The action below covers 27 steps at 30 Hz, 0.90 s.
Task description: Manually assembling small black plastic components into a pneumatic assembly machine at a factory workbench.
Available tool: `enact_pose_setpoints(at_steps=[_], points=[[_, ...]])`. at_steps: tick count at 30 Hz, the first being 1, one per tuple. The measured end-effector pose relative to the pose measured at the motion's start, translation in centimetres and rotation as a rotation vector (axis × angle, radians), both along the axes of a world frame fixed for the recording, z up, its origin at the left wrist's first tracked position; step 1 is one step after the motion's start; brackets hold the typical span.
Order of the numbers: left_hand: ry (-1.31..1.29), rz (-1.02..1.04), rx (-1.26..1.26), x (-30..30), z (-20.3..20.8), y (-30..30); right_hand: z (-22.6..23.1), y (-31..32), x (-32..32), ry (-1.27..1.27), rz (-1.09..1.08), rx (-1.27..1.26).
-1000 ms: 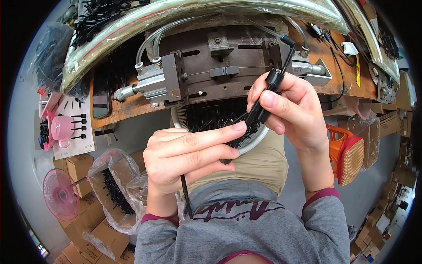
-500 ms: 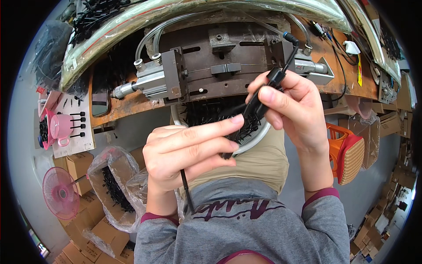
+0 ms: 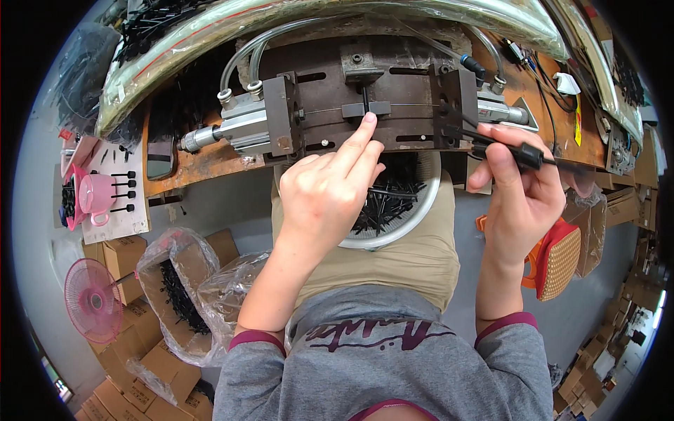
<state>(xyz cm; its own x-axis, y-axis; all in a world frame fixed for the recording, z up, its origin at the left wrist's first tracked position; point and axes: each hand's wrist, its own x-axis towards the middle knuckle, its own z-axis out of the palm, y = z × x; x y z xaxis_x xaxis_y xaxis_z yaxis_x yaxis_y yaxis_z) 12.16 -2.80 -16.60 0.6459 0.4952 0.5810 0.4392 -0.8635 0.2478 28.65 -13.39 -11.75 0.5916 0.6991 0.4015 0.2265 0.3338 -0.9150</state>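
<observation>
My left hand [image 3: 324,188] reaches palm down to the bench fixture, one finger stretched out and its tip against the near end of a thin black rod [image 3: 366,97]. That rod lies across a small grey slotted block [image 3: 381,108], its far end at the metal stop block [image 3: 358,62]. To the right, my right hand [image 3: 521,179] is closed around a black stemmed part with a thick cylindrical head [image 3: 528,156]; motion blurs its thin ends. Between my knees, a white round basket [image 3: 430,203] holds many loose black rods [image 3: 386,210].
Silver air cylinders [image 3: 246,126] with clear hoses flank the fixture on the wooden bench [image 3: 189,172]. Left are a pink cup [image 3: 95,196], a pink fan [image 3: 93,300], and a plastic-lined carton [image 3: 158,266] of black parts. An orange stool with a red-edged seat [image 3: 562,259] stands right.
My hands have parted. The left went up to the fixture, where a black rod now lies in the slotted block; the right moved right and down with its black part, away from the blue-collared hose end.
</observation>
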Motion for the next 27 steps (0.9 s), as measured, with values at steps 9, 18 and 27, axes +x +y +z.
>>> enact_pose_setpoints(at_steps=[9,18,27], points=[[-0.022,-0.016,-0.054,0.4,-0.2,0.7,-1.7,0.7,1.0,-0.917,-0.224,0.132],[-0.002,-0.027,-0.109,0.3,0.5,0.6,-2.3,0.8,1.3,-1.226,-0.143,0.249],[-0.422,-0.376,-0.395,-0.7,3.1,-2.2,-2.4,1.2,-0.1,-1.21,-0.063,0.272]])
